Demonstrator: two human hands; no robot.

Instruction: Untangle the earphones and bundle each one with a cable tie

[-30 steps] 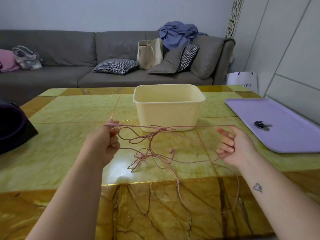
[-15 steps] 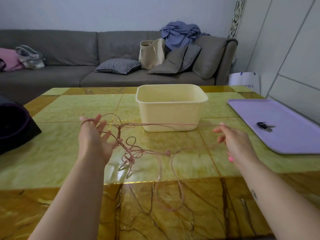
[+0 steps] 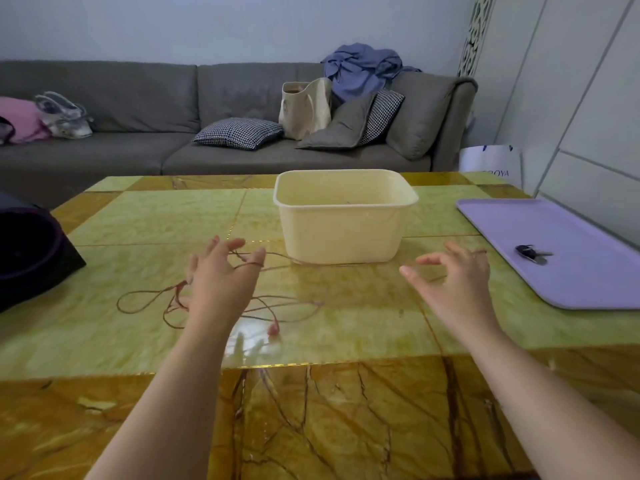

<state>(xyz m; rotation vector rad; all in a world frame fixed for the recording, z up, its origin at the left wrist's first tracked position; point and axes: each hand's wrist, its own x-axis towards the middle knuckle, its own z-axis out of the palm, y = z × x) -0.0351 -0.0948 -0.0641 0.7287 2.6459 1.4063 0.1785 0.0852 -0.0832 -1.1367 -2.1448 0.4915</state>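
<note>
A pink earphone cable (image 3: 277, 301) lies in loose loops on the green and amber table (image 3: 138, 220), with an earbud (image 3: 273, 329) near my left forearm. My left hand (image 3: 221, 275) hovers over the loops with its fingers spread, and a strand is hooked around the thumb. From there the cable runs taut along the foot of the cream tub to my right hand (image 3: 457, 278). The cable's end is caught over a right finger, with the other fingers apart. No cable tie is visible.
A cream plastic tub (image 3: 341, 230) stands just beyond my hands. At the right lies a lilac tray (image 3: 571, 265) holding a small dark object (image 3: 531, 253). A black bag (image 3: 31, 251) sits at the table's left edge. A grey sofa (image 3: 138, 98) stands behind.
Both hands have moved forward and lower, towards the tub. The hanging tangle has dropped onto the table and spread into looser loops, and my left fingers have opened.
</note>
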